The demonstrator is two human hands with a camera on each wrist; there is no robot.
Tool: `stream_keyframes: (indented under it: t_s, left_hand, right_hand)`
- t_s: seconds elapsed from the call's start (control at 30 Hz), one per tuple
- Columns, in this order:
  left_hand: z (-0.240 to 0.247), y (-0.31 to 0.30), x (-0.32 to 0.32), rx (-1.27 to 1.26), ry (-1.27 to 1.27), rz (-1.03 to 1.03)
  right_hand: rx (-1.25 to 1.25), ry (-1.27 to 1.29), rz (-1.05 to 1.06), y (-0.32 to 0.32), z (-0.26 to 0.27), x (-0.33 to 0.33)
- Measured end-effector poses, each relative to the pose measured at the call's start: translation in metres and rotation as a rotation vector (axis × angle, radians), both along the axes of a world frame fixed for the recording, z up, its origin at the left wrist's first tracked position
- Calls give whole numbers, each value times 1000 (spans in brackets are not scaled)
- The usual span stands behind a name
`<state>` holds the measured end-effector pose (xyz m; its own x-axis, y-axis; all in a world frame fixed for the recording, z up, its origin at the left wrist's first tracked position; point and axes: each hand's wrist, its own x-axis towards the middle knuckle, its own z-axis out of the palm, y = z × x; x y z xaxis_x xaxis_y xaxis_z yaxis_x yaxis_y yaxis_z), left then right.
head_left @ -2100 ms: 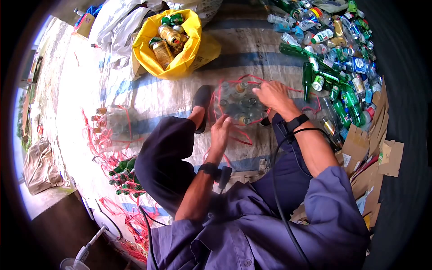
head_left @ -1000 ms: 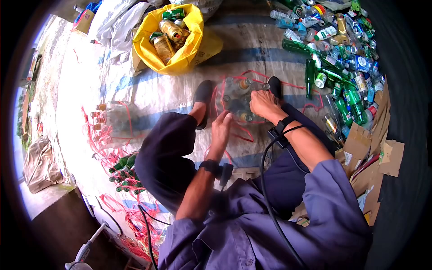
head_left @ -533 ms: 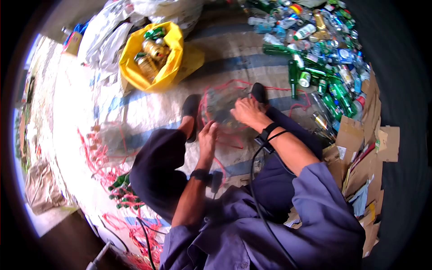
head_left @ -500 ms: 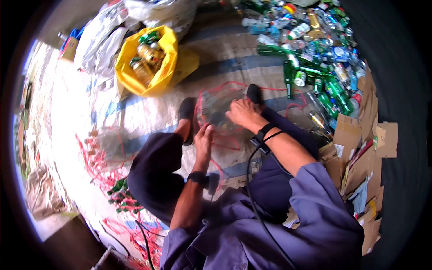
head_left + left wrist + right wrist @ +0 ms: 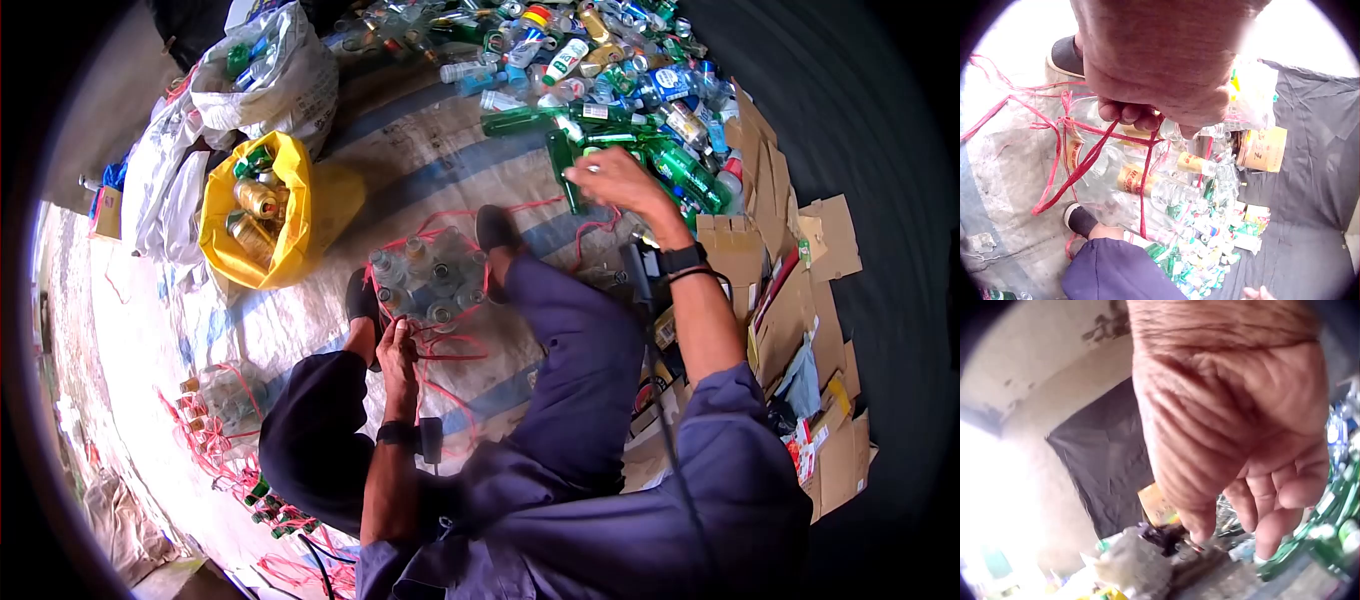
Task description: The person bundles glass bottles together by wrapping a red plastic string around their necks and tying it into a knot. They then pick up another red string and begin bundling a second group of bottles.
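Clear glass bottles (image 5: pixel 442 272) stand grouped between the person's feet, mouths up, with red plastic string (image 5: pixel 450 340) around them. At the group's near edge, the left hand (image 5: pixel 397 358) pinches the string. From the left wrist view, strands of red string (image 5: pixel 1088 159) run down from those curled fingertips, across bottles with gold labels (image 5: pixel 1135 180). The right hand (image 5: pixel 625 185) is raised off to the right, overlapping green glass bottles (image 5: pixel 562 165) in the head view. Its fingers (image 5: pixel 1277 531) are loosely bent with nothing between them in the right wrist view.
A heap of mixed bottles and cans (image 5: pixel 640 90) spreads at the back right, beside flattened cardboard (image 5: pixel 775 270). A yellow bag (image 5: pixel 212 225) of cans and white sacks (image 5: pixel 290 100) stand back left. Another tied bottle bundle (image 5: pixel 232 392) lies left.
The right hand has left the clear bottles and moved right and upward toward the green ones. The left hand keeps its place at the string. The head view has turned to the right.
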<state>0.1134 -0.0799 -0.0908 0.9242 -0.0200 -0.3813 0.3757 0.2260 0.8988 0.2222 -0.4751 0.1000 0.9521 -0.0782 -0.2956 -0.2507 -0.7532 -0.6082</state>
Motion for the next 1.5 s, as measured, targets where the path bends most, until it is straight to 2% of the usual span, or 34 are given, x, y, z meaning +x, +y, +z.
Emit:
stream_keyframes:
  t_s: [0.1, 0.17, 0.23, 0.3, 0.37, 0.5, 0.57, 0.67, 0.77, 0.83, 0.9, 0.93, 0.97, 1.03, 1.07, 1.13, 1.2, 1.23, 1.27, 1.37, 1.43, 1.5]
  left_hand:
    - [-6, 2, 1, -26, 55, 0]
    - [-7, 2, 2, -38, 64, 8]
    - [-4, 0, 1, -27, 49, 21]
    - [-18, 3, 2, -33, 87, 44]
    - [-15, 5, 2, -28, 78, 29]
    - [-8, 2, 2, 17, 60, 31]
    - [-6, 5, 1, 57, 41, 20]
    - [-5, 4, 1, 46, 31, -3]
    - [-8, 5, 1, 46, 20, -8]
    - [-11, 8, 3, 10, 45, -2]
    - [-4, 7, 1, -9, 32, -18]
    - [-2, 5, 2, -14, 31, -8]
    - [-1, 2, 2, 2, -2, 0]
    - [0, 1, 1, 9, -37, 26]
    - [3, 1, 1, 22, -52, 29]
    - [6, 2, 1, 34, -68, 37]
    - [7, 4, 1, 68, -14, 17]
    - [4, 4, 1, 65, -13, 23]
    - [1, 3, 2, 59, -14, 34]
    - [-8, 5, 1, 71, -34, 30]
    - [-9, 8, 1, 90, -54, 12]
    - [-12, 9, 1, 113, -61, -16]
  right_hand:
    - [-320, 55, -58, -34, -22, -40]
    - [-465, 178, -88, -62, -85, -68]
    - [-464, 162, -135, -60, -124, -103]
    - [-468, 249, -111, -57, -152, -124]
    - [-394, 102, -128, -55, -182, -145]
    - [-429, 158, -133, -52, -199, -137]
    - [-468, 86, -157, -49, -200, -131]
    - [-450, 184, -208, -34, -159, -117]
    - [-453, 143, -171, -44, -138, -105]
    - [-487, 102, -196, -27, -89, -95]
    - [-402, 5, -228, -19, -57, -86]
    - [-328, -166, -209, -18, -51, -84]
    - [-331, -169, -199, -17, -41, -80]
    - [-263, -147, -249, 17, 23, -68]
    - [-267, -149, -241, 29, 38, -67]
    - [-41, -334, -157, 53, 60, -68]
    - [33, -293, -138, 81, 85, -70]
    - [108, -251, -125, 93, 91, -71]
    - [123, -323, -16, 103, 93, -70]
    - [191, -353, 74, 136, 86, -70]
    - [147, -406, 126, 157, 80, -69]
    - [-21, -415, 198, 175, 76, -70]
